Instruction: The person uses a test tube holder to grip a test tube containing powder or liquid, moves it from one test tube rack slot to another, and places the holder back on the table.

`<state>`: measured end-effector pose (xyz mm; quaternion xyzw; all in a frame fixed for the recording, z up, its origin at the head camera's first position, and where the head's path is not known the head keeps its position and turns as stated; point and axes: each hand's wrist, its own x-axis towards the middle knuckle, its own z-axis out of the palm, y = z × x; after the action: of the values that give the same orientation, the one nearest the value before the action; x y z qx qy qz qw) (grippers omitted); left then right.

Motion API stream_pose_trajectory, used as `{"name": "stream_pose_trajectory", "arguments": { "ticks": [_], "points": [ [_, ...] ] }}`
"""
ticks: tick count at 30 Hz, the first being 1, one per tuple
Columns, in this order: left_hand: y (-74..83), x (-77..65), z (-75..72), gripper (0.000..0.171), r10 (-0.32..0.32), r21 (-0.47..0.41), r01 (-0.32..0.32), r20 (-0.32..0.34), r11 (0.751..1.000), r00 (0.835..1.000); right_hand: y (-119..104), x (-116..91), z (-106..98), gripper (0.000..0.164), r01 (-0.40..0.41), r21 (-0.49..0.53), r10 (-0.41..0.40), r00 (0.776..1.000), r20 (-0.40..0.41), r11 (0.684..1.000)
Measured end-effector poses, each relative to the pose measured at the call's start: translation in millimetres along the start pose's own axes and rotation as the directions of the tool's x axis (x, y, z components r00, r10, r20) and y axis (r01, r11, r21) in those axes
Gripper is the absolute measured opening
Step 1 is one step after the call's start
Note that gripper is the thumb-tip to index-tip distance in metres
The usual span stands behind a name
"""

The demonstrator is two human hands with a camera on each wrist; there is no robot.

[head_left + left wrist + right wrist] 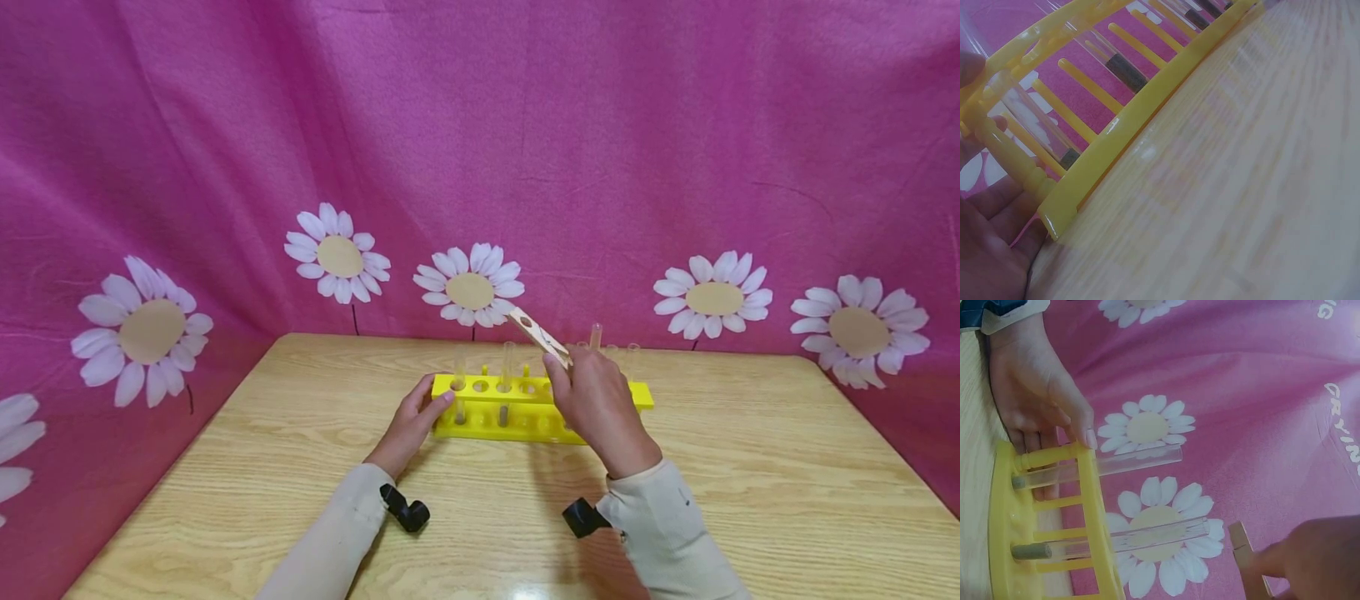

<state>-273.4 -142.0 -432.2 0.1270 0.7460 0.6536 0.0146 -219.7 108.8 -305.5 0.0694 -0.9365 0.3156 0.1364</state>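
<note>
A yellow test tube rack (480,432) stands on the table. My left hand (408,427) grips its left end, the thumb at the top bar and the fingers around the end post. In my right hand (603,408) is a wooden test tube holder (538,335), its notched end pointing up and left, above the rack. The left test tube (1141,460) and another test tube (1160,534) stand in the rack with grey material at their bottoms. Several more tubes rise behind my right hand, one test tube (596,336) higher than its neighbours; their lower parts are hidden.
The rack stands on a light wood-grain table (300,500). A pink cloth (480,125) with white flowers hangs behind the table and along its sides. Drying pegs (1088,109) line the rack's back.
</note>
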Motion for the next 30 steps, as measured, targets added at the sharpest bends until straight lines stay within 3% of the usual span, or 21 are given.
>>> {"name": "stream_pose_trajectory", "arguments": {
  "ticks": [5, 18, 30],
  "points": [
    [0.2, 0.4, -1.0, 0.041, -0.009, -0.009, 0.009, 0.002, 1.0, 1.0, -1.2, 0.2, 0.3, 0.043, 0.012, 0.016, -0.011, 0.999, -0.047, 1.0],
    [-0.4, 1.2, -2.0, 0.044, -0.012, 0.001, 0.012, -0.019, 1.0, 1.0, 0.2, -0.2, 3.1, 0.022, 0.102, 0.032, -0.098, 0.989, -0.111, 0.994],
    [-0.9, 0.4, 0.4, 0.039, 0.0, -0.002, 0.0, -0.012, 1.0, 1.0, 0.0, 1.5, 0.5, 0.019, 0.132, -0.026, -0.134, 0.972, -0.193, 0.991]
  ]
}}
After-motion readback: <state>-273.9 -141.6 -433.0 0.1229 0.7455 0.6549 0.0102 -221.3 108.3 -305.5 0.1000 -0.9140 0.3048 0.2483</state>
